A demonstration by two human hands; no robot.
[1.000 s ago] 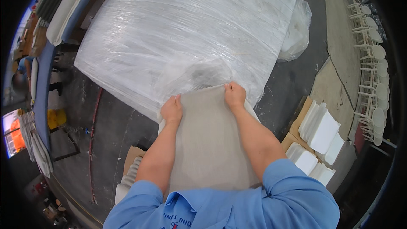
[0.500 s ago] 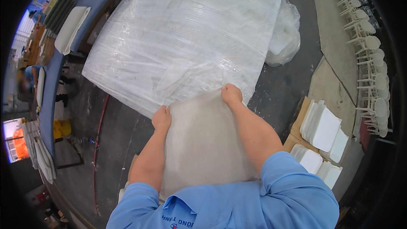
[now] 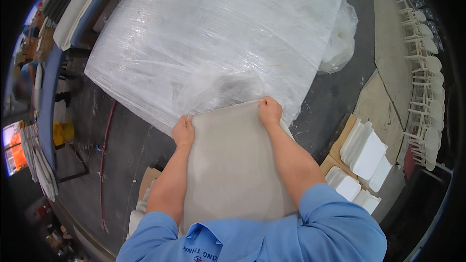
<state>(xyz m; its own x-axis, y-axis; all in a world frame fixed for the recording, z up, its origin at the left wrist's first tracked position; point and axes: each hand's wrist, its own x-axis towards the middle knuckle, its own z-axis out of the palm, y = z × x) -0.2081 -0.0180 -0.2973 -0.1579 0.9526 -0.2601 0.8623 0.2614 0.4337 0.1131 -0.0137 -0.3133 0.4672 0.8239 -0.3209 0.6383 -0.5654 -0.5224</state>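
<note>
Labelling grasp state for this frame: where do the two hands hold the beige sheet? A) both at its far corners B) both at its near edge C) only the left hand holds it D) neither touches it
A: the left hand and right hand each grip a far corner of the beige sheet, beside the plastic-wrapped stack.

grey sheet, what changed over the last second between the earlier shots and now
Both hands, left hand and right hand, drew the grey sheet a little further out from under the plastic wrap toward the person; more of it shows. The grip on its two far corners stayed the same, and the wrapped stack did not move.
</note>
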